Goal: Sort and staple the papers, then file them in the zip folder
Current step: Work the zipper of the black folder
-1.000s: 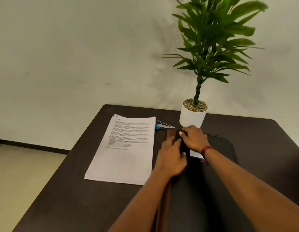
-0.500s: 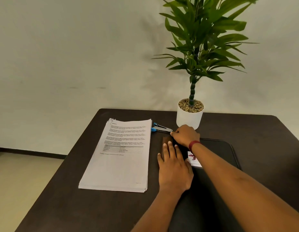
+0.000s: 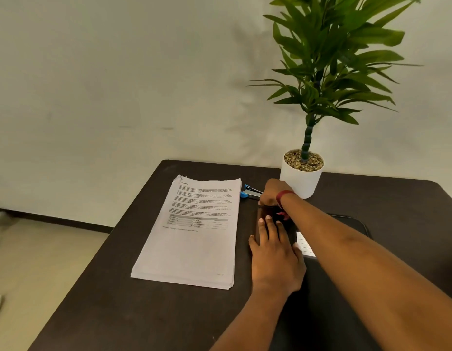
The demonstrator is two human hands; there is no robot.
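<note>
The task looks barely begun. The papers [image 3: 194, 231] lie in one stack just left of the left hand [image 3: 276, 259], whose straight fingers press flat on the folder [image 3: 321, 287]. The stapler [image 3: 250, 192] sits idle just left of the right hand [image 3: 273, 193]. That hand's fingers curl down at the folder's far corner, probably to work the zip. Sorting, stapling and filing all seem left to do.

I cannot tell whether the right fingers pinch anything, since the hand's back hides them. The zip itself is too dark to make out, and the arms cover much of the folder.
</note>
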